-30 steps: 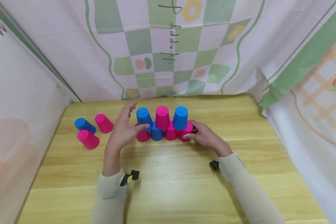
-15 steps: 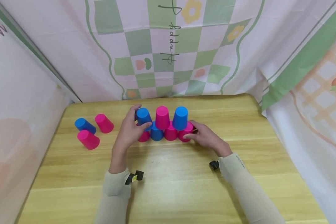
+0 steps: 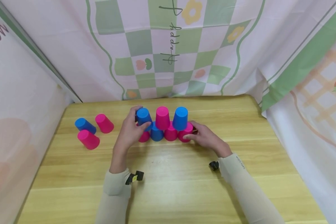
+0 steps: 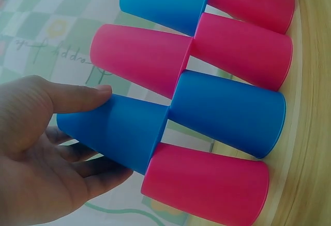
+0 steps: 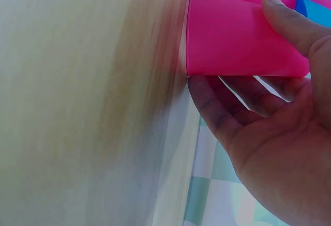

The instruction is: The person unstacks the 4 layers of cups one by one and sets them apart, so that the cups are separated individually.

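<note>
Upside-down plastic cups stand in two tiers at the table's middle. The lower row runs pink (image 3: pixel 143 137), blue (image 3: pixel 156 134), pink (image 3: pixel 170 133), pink. Three cups sit across the gaps above: a blue cup (image 4: pixel 116 130) at left, a pink cup (image 3: pixel 162 118) in the centre and another blue cup (image 3: pixel 180 119) at right. My left hand (image 3: pixel 128 132) holds the left upper blue cup, thumb on the near side, fingers behind. My right hand (image 3: pixel 205 136) grips the rightmost lower pink cup (image 5: pixel 238 37) between thumb and fingers, close to the tabletop.
To the left, a blue cup (image 3: pixel 85 125) and two pink cups, one nearer (image 3: pixel 88 140) and one farther back (image 3: pixel 104 123), stand upside down on the wooden table (image 3: pixel 168 180). A patterned curtain (image 3: pixel 162 40) hangs behind the table's back edge.
My left hand has moved slightly right and its fingers have closed around the upper left blue cup. That cup has barely shifted. The right hand stays at the pink cup.
</note>
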Demonstrator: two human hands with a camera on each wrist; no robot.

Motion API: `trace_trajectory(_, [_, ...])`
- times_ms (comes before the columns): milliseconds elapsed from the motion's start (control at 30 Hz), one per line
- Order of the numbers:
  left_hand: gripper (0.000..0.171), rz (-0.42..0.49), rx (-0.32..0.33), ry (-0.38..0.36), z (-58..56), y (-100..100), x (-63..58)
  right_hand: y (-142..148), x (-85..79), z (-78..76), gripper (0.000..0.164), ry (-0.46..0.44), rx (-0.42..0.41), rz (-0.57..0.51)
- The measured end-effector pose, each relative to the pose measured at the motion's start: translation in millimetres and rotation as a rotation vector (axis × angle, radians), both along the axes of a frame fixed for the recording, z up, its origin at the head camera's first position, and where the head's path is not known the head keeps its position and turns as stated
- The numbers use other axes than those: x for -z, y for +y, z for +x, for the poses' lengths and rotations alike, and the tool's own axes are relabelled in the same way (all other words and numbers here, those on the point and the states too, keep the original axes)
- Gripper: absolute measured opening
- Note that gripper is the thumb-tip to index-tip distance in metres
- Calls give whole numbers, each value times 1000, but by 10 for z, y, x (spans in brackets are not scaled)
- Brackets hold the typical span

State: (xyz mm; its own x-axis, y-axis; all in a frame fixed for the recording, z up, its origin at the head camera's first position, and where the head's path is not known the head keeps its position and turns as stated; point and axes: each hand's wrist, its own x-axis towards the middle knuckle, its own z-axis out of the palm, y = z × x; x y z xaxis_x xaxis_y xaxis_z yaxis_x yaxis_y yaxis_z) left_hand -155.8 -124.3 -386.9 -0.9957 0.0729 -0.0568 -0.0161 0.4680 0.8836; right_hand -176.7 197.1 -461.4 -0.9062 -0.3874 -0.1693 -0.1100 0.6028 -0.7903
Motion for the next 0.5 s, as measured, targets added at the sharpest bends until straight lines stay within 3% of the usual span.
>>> trace_trajectory(500, [70, 11, -38, -16, 13, -27, -8, -5, -13, 5, 52, -6, 1, 10])
